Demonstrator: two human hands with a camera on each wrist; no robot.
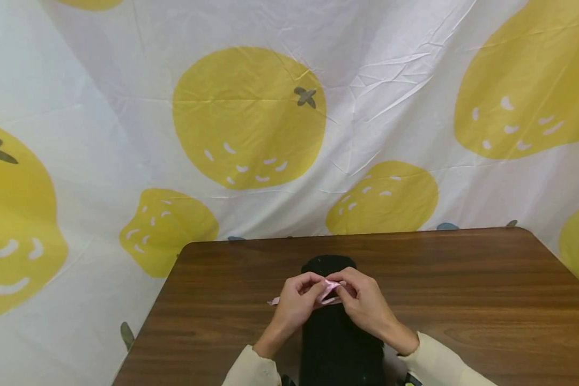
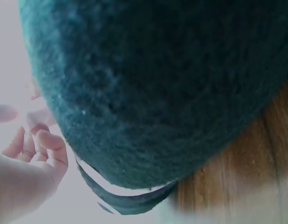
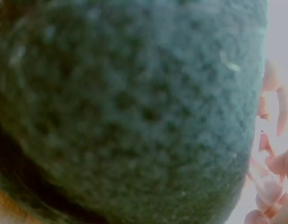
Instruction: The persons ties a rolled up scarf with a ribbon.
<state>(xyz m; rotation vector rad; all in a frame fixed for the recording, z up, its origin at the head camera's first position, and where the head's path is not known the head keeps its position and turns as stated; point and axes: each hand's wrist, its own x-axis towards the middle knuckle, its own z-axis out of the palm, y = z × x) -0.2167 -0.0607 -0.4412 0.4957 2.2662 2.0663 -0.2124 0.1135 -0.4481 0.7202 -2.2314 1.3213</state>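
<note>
A long black object with a fuzzy surface (image 1: pixel 342 346) lies on the table, rounded at its far end. Across its top runs a shiny pink ribbon (image 1: pixel 329 289), one loose tail (image 1: pixel 273 301) sticking out to the left. My left hand (image 1: pixel 291 305) pinches the ribbon between thumb and fingers. Close beside it, my right hand (image 1: pixel 366 303) pinches another part of the ribbon. In the left wrist view the fuzzy object (image 2: pixel 148 93) fills most of the picture, with a pale band (image 2: pixel 113 186) curving around it. The fuzzy surface (image 3: pixel 148 112) also covers most of the right wrist view.
The dark wood-grain table (image 1: pixel 463 279) has rounded far corners. Behind it hangs a white cloth (image 1: pixel 366 134) printed with large yellow fruits. Pale sleeves (image 1: pixel 255 370) cover both forearms.
</note>
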